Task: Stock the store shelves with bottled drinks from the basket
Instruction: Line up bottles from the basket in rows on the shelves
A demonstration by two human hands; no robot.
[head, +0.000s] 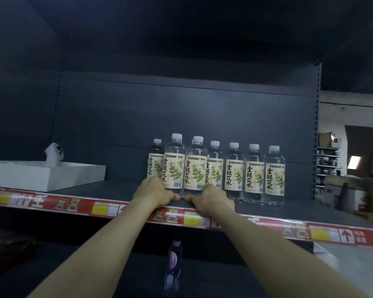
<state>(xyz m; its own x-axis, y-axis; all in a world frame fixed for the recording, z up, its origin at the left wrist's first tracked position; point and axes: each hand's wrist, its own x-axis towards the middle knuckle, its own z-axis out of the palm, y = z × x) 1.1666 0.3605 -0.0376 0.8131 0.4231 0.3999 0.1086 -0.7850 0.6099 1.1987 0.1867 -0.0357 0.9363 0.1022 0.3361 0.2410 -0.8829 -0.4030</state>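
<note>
Clear plastic bottles (pixel 253 173) line the grey shelf (pixel 121 190). My left hand (pixel 155 192) clasps one front bottle (pixel 174 166), my right hand (pixel 212 198) its neighbour (pixel 196 171), both seated. Shelf room is unfilled; basket unseen.

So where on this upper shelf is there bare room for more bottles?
Bare shelf between the white tray and the leftmost bottle; a narrower gap right of the rightmost bottle. Crowded mid-row, where the left hand and right hand each grip a front bottle.
</note>
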